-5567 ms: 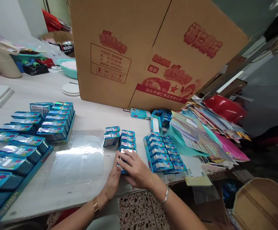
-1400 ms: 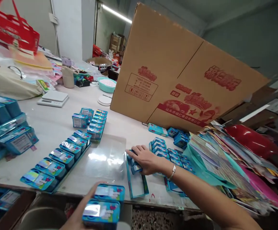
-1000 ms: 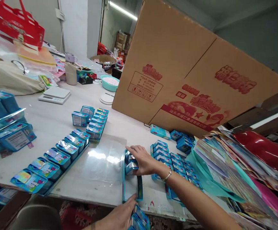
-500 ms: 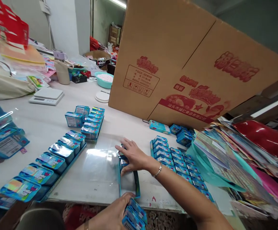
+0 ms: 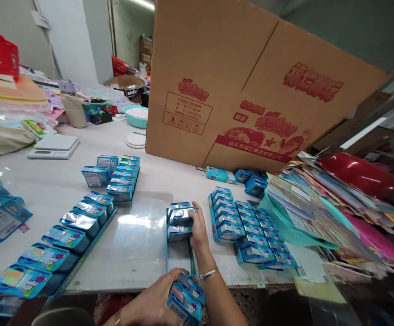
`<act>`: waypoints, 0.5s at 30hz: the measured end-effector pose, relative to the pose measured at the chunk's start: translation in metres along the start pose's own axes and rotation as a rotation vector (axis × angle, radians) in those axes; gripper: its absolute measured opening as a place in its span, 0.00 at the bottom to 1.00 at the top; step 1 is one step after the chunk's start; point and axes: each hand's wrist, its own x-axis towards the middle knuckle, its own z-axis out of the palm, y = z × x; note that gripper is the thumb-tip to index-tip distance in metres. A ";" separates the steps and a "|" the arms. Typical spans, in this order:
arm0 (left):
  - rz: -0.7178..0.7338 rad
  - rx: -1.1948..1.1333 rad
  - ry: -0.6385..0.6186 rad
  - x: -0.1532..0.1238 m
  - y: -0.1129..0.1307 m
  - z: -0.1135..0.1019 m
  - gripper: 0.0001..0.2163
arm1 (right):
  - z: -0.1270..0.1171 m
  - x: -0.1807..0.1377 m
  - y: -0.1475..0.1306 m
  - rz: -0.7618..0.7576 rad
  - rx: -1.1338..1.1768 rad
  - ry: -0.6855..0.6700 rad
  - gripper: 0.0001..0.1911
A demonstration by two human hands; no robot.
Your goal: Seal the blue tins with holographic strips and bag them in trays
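My left hand [image 5: 152, 299] is wrapped around two small blue printed boxes [image 5: 185, 296], held side by side at the table's front edge. Just beyond it lies a narrow blue open tray [image 5: 167, 256] with several of the same boxes at its far end. My right hand [image 5: 199, 231], a bracelet at its wrist, has its fingers closed on the right end of a small box [image 5: 182, 216] that sits raised above the others. The near part of this tray shows bare table inside its frame. Part of the tray's right side is hidden by my right wrist.
Filled trays of blue boxes stand left [image 5: 91, 246], far left [image 5: 136, 181] and right [image 5: 212, 213]. A big cardboard carton [image 5: 224, 59] rises at the back. A white scale [image 5: 55, 147] is at back left. Stacked printed sheets [image 5: 302, 213] crowd the right. A clear plastic sheet [image 5: 129, 235] lies mid-table.
My right hand has gone from spread over the tray to gripping a box at the tray's right side. My left hand keeps its two boxes. The view has shifted slightly.
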 end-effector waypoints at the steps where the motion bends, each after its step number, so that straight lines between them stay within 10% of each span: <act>1: -0.011 0.013 0.001 0.000 -0.001 -0.001 0.38 | -0.001 0.002 0.001 0.013 0.017 -0.002 0.33; 9: -0.108 0.070 0.013 0.000 0.000 -0.003 0.44 | -0.004 0.012 -0.002 0.044 0.108 -0.165 0.35; 15: 0.089 0.124 0.087 -0.031 0.038 0.006 0.42 | -0.061 -0.018 -0.016 0.034 0.210 -0.028 0.39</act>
